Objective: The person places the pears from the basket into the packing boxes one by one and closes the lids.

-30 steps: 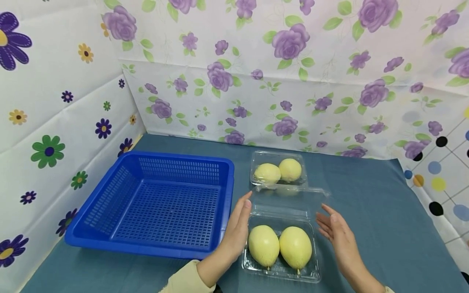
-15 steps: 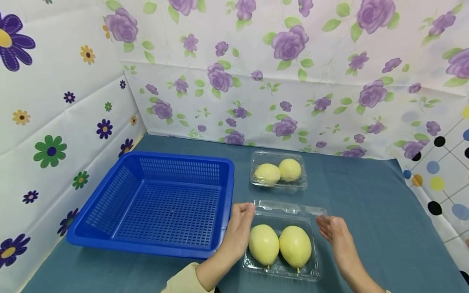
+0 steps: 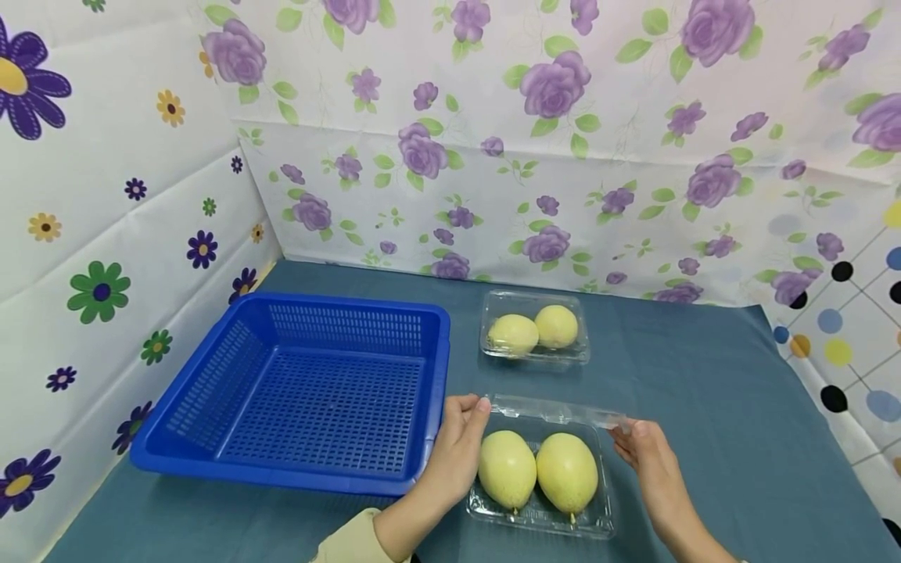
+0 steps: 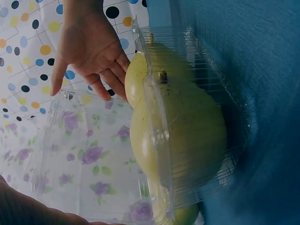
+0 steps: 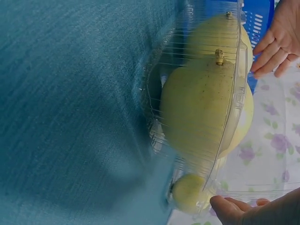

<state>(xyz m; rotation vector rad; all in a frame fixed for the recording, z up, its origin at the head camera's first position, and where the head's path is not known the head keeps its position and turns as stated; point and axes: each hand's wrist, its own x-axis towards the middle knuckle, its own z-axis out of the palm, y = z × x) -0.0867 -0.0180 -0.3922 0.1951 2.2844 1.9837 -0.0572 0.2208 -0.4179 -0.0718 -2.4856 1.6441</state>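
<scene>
Two pale yellow fruits, a left one [image 3: 507, 473] and a right one [image 3: 567, 473], lie side by side in a clear plastic clamshell box [image 3: 540, 530]. Their stem ends point toward the front. The box's hinged lid [image 3: 559, 410] stands raised behind the fruits. My left hand [image 3: 454, 453] pinches the lid's left corner, thumb on the near side. On the opposite corner my right hand [image 3: 653, 465] has its thumb and fingertips at the lid's edge. In the left wrist view that right hand [image 4: 91, 44] shows its palm, with fingers extended alongside the lid.
A large blue plastic basket [image 3: 425, 463] stands left of the box, close to my left forearm. Behind the box is a second clear box [image 3: 584, 358] with two similar fruits [image 3: 535, 330]. Flower-printed sheets [image 3: 450, 180] line the back and left of the blue-green tablecloth [image 3: 739, 407].
The lid has swung from leaning back to standing more upright over the box's rear. Both hands have moved slightly toward the front with it, the right fingers closing in at its corner.
</scene>
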